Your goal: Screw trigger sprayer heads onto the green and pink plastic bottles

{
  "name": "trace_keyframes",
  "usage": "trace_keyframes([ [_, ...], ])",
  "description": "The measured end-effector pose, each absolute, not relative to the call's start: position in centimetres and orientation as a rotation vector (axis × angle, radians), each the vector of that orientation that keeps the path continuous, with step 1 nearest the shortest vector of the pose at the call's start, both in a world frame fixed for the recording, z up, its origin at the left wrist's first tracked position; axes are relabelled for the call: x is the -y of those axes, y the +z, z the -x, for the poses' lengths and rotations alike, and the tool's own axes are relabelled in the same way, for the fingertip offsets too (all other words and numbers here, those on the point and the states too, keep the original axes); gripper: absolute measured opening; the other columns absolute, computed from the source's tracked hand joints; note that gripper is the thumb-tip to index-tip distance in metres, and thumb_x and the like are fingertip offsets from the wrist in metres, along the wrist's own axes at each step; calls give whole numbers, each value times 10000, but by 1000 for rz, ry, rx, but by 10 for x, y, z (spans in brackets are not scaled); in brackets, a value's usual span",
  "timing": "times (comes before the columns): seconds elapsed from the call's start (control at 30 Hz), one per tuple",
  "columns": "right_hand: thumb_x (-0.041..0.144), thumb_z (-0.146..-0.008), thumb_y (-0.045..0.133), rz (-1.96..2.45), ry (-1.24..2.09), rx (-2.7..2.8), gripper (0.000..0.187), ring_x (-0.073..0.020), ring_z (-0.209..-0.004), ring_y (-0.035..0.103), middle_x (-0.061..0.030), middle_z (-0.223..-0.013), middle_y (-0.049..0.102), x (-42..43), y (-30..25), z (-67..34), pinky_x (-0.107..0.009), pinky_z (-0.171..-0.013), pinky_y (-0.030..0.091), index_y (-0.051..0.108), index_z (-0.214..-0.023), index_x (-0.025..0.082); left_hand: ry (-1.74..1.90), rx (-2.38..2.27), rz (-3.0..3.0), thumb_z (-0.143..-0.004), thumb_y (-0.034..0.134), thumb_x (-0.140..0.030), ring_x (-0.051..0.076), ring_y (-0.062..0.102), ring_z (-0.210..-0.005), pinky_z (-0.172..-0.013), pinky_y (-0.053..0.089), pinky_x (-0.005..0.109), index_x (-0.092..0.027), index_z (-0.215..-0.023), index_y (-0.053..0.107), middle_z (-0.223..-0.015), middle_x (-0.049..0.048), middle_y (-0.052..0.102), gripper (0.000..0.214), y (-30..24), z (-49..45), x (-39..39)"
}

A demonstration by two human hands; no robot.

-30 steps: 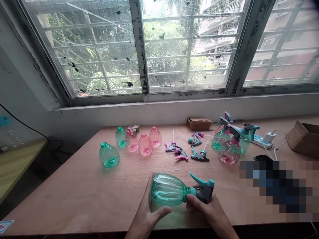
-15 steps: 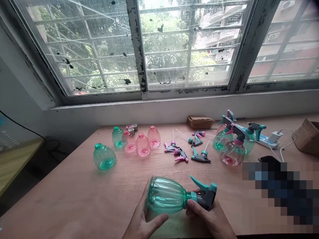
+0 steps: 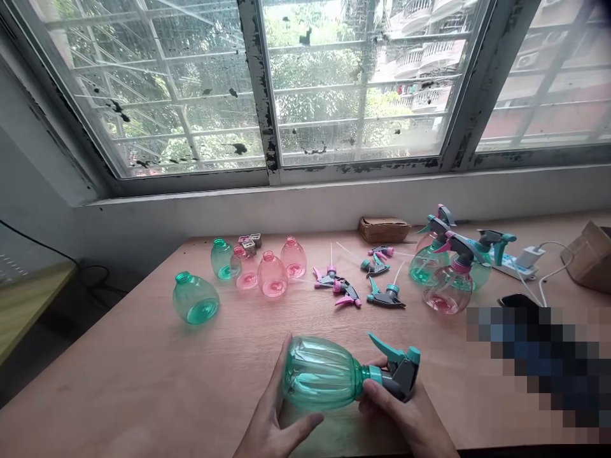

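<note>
A green spray bottle lies sideways between a person's hands above a wooden table. The right hand pinches its neck, just below the trigger head; the left hand cups the base, thumb spread clear. Beyond the grip lie loose trigger sprayers; farther left stand topless bottles, and to the right, assembled ones.

daylight through the window glares nearly white at upper middle, leaving the wall below grey. highlights streak the green bottle, its green tint falling on the counter. a pixelated patch masks lower right.
</note>
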State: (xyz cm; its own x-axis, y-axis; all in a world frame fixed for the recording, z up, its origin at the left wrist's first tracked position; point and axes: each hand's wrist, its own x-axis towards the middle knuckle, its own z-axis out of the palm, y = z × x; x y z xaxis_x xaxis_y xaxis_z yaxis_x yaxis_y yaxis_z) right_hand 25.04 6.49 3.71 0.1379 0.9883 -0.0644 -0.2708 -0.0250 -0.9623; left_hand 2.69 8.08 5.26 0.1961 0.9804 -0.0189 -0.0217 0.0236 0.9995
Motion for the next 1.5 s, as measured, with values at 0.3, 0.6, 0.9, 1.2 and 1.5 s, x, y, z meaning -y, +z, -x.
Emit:
trace_keyframes([
  [0.3, 583, -666, 850, 1170, 1231, 929, 457, -257, -579, 689, -37, -592, 734, -63, 41, -250, -369, -632, 530, 698, -835, 187, 1025, -990, -1218, -711, 855, -482, 391, 329, -1492, -1242, 241, 509, -251, -1572, 318, -1597, 111, 439, 1041, 53, -26, -84],
  [0.6, 562, -710, 830, 1121, 1249, 938, 434, -246, -598, 675, -39, -606, 728, -62, 40, -250, -357, -631, 517, 678, -857, 182, 1046, -1033, -1220, -676, 887, -443, 363, 259, -1525, -1259, 189, 501, -309, -1582, 267, -1656, 69, 332, 1106, 52, -26, -81],
  [0.9, 559, -733, 818, 1099, 1245, 947, 425, -241, -583, 678, -45, -601, 726, -63, 41, -251, -355, -616, 531, 680, -856, 176, 1043, -1050, -1263, -714, 872, -369, 346, 255, -1529, -1265, 178, 483, -337, -1557, 330, -1660, 34, 328, 1003, 54, -27, -82],
  [1.2, 514, -710, 852, 1087, 1263, 941, 428, -231, -596, 677, -47, -641, 739, -63, 39, -251, -351, -621, 530, 715, -901, 156, 974, -964, -1301, -799, 790, -451, 364, 247, -1529, -1252, 226, 505, -296, -1576, 290, -1676, 70, 283, 936, 47, -20, -87],
  [1.5, 495, -714, 858, 1050, 1271, 900, 409, -221, -573, 668, -47, -628, 736, -63, 40, -250, -349, -601, 530, 695, -886, 161, 993, -1028, -1297, -765, 834, -413, 331, 256, -1531, -1264, 196, 473, -365, -1590, 195, -1665, 25, 316, 1044, 53, -22, -81],
])
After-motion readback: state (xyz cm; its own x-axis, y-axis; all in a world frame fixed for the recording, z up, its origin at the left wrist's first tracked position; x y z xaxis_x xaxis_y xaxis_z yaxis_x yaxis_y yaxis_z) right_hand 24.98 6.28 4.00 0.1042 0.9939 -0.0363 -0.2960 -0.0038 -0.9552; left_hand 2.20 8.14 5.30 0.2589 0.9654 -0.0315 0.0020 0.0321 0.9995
